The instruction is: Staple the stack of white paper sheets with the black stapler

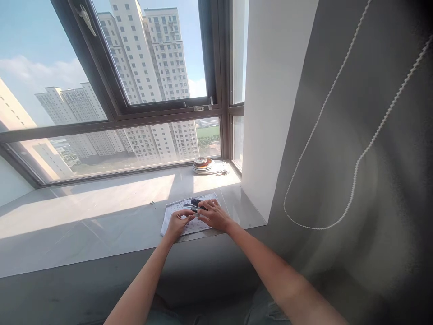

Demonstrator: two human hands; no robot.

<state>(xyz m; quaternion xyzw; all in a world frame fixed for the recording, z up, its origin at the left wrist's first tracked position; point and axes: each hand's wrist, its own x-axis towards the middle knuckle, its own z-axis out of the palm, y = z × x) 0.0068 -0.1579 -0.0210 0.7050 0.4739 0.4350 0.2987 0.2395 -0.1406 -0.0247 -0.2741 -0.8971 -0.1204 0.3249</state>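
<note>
On the window sill lies a white sheet point(171, 214) with dark printed marks, and both of my hands work over it. My left hand point(177, 225) is closed in a pinch, thumb and index finger meeting at a small pale piece too small to name. Close against it, my right hand point(215, 215) curls its fingers over a small dark object, mostly hidden beneath them. Just beyond the fingertips are a black cylinder point(195, 201) and a thin metallic rod-like piece point(188, 206).
A stack of round, reel-like discs point(202, 166) stands in the sill's back corner, with small dark bits point(222, 173) beside it. Tiny pieces point(152, 202) lie left of the sheet. A beaded blind chain point(318, 115) hangs at right. The sill's front edge point(118, 253) runs below my hands.
</note>
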